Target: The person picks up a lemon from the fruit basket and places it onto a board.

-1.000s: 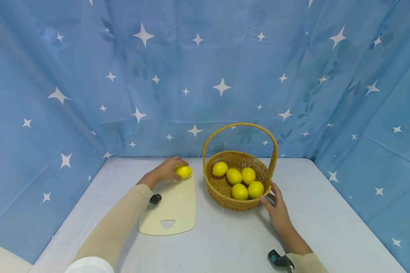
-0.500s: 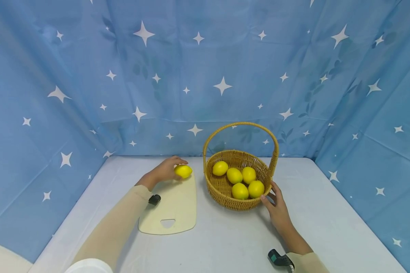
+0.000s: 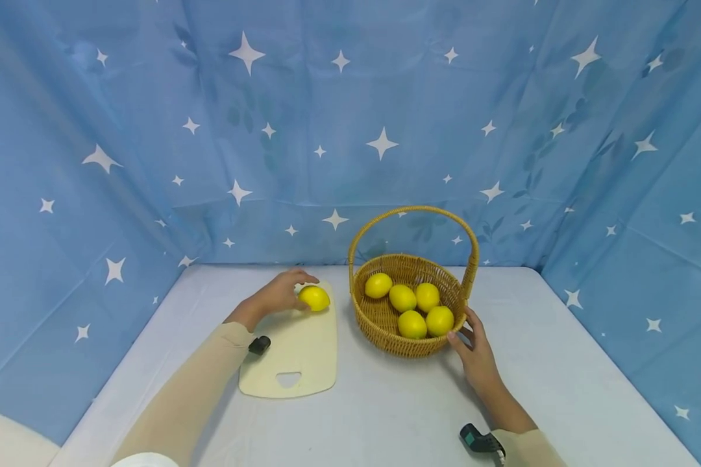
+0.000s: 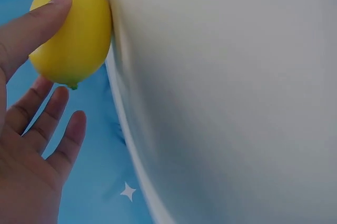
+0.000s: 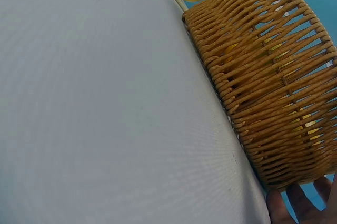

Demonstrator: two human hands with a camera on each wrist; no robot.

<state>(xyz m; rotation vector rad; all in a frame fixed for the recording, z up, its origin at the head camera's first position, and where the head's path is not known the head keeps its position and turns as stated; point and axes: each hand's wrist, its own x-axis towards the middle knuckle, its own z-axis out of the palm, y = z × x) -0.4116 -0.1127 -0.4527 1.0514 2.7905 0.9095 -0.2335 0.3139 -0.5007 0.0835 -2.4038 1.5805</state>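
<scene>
A yellow lemon [image 3: 314,298] lies near the far end of a cream cutting board [image 3: 304,350]. My left hand [image 3: 280,293] is around its left side, with the index finger raised a little off it. In the left wrist view the thumb [image 4: 50,19] lies along the lemon [image 4: 84,40], and the other visible fingers are spread apart below it. My right hand [image 3: 478,357] holds the right side of a wicker basket [image 3: 385,337], thumb at the rim. Fingertips [image 5: 300,203] show against the basket's woven wall [image 5: 263,87] in the right wrist view.
Several lemons [image 3: 403,298] lie inside the basket, whose tall arched handle [image 3: 415,209] rises above it. A white-covered table [image 3: 385,408] is under everything. Blue star-printed curtains [image 3: 292,117] hang behind and at both sides.
The lemon has come slightly nearer on the board, and my left fingers have loosened, leaving a gap above it. My right hand stays at the basket.
</scene>
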